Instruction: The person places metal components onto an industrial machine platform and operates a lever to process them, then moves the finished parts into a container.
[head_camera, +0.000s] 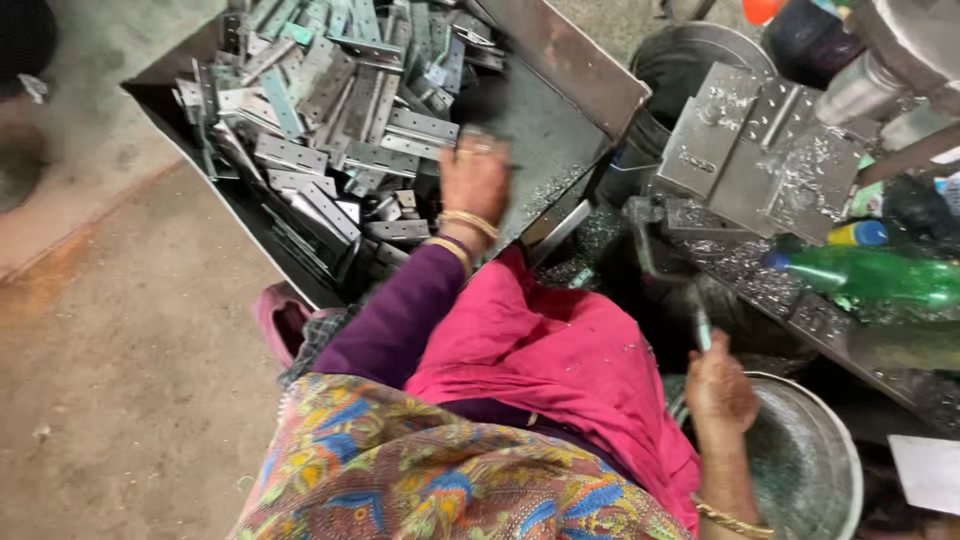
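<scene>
My left hand (475, 180) reaches forward into a large metal bin (565, 70), at the near edge of a pile of flat grey hinge plates with holes (330, 110). Its back faces the camera and the fingers are blurred, so what they grip is unclear. My right hand (718, 388) is low at the right, closed around a thin pale metal piece (702, 326) that sticks up from the fist. It hovers at the left rim of a round steel bowl (815, 470). A pink and purple garment covers my lap.
A steel machine fixture (760, 150) dusted with metal shavings stands at the upper right. A green plastic bottle (870, 275) lies beside it, with a small blue and yellow bottle (858, 233) behind. A dark bucket (690, 50) stands further back. Concrete floor (130, 380) lies to the left.
</scene>
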